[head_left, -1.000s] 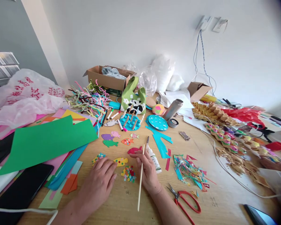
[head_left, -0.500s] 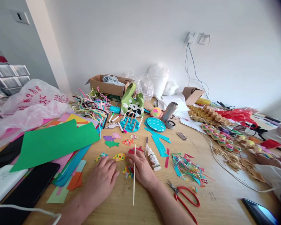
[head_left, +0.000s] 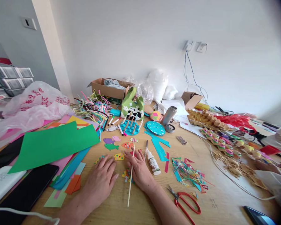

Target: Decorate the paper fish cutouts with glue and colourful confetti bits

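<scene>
A thin pale wooden stick (head_left: 129, 197) runs across my right hand (head_left: 140, 170), held among its fingers and slanting toward me. Those fingers rest over a red paper fish (head_left: 132, 153), partly covering it. My left hand (head_left: 101, 173) lies flat with fingers stretched out, its tips beside a multicoloured dotted paper fish (head_left: 98, 159). Between the hands is a yellow spotted paper fish (head_left: 119, 156). Small coloured paper dots (head_left: 125, 175) lie below it, partly hidden by my right hand. Farther up are purple (head_left: 108, 140), green (head_left: 111, 146) and orange (head_left: 127, 145) paper fish.
A white glue bottle (head_left: 154, 164) lies right of my right hand. Red-handled scissors (head_left: 184, 200) rest nearer me, below a heap of paper scraps (head_left: 188, 173). Green paper sheets (head_left: 56, 147) cover the left side. A metal flask (head_left: 169, 115) stands behind blue discs (head_left: 155, 128).
The stick has tilted, its near end swinging left. My right hand's fingers have spread and flattened somewhat. My left hand stays nearly in place, and the camera view has shifted slightly.
</scene>
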Tool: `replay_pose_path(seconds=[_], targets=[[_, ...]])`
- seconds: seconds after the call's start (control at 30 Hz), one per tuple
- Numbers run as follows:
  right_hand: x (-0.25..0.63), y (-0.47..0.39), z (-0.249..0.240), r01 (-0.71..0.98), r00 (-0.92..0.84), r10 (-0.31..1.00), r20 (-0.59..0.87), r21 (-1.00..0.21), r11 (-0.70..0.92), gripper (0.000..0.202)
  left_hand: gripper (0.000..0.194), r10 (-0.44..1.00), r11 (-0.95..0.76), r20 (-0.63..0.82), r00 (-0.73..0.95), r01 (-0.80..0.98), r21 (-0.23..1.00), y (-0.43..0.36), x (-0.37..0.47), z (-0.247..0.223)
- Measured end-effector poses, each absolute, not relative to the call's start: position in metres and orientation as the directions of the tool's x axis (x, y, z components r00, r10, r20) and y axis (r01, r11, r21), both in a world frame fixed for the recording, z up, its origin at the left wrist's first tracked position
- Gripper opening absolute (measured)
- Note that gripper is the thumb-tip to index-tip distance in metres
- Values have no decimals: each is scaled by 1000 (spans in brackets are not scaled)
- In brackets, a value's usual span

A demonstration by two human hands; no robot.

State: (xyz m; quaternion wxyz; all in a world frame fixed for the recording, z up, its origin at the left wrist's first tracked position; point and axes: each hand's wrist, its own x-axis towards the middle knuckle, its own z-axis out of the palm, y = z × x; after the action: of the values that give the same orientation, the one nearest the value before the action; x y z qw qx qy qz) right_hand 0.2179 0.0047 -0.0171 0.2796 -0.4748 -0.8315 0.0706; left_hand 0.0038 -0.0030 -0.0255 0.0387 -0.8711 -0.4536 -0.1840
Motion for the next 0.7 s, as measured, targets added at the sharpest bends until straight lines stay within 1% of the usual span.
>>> replay_pose_path(seconds=[0.1, 0.2, 0.3, 0.5, 0.57, 0.7], targets=[[218, 7, -15, 749, -356, 840, 409, -412, 518, 42, 36, 780, -577, 363, 510, 810, 103, -2, 4, -29], [216, 12, -15, 748, -288, 855, 430, -457, 482, 31, 36, 789, -569, 350, 505, 815, 106, -2, 5, -29], [212, 20, -17, 774, -216, 890, 402, -485, 407, 25, 37, 794, -570, 324, 514, 815, 104, -1, 6, -27], [200, 31, -12, 873, -141, 963, 228, -431, 230, 27, 37, 806, -567, 297, 512, 812, 139, -2, 6, -24], [197, 32, -10, 884, -109, 971, 215, -426, 193, 27, 37, 812, -559, 297, 501, 815, 153, -3, 6, -25], [193, 32, -11, 890, -68, 968, 241, -425, 168, 24, 36, 817, -550, 316, 483, 817, 174, -4, 7, -26]])
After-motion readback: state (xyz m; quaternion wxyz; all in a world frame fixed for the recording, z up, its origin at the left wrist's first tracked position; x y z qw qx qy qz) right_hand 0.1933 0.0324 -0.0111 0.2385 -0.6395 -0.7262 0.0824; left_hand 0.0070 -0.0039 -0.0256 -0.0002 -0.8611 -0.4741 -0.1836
